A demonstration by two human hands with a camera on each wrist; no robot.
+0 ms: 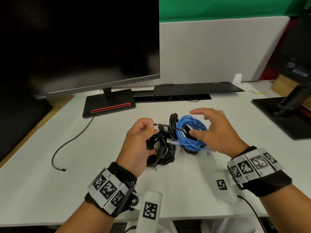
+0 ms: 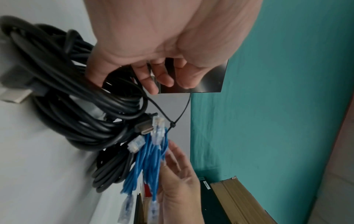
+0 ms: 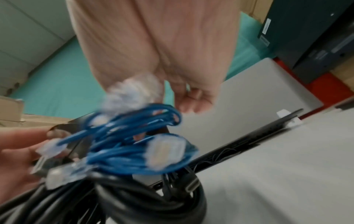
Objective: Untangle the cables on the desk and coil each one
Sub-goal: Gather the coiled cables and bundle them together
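Observation:
A coil of black cable and a bundle of blue network cable lie side by side and touching at mid-desk. A thin black cable tie loops round the blue bundle. My left hand pinches the tie's tail between thumb and forefinger, and its lower fingers reach into the black coil. My right hand arches over the blue bundle with fingers spread, its thumb touching the strands. The right wrist view is blurred: blue strands with clear plugs lie above black loops.
A dark monitor stands at the back left on a black base with a red stripe. A loose thin black cable trails across the white desk at left. A flat black device lies behind, and another stand sits at right.

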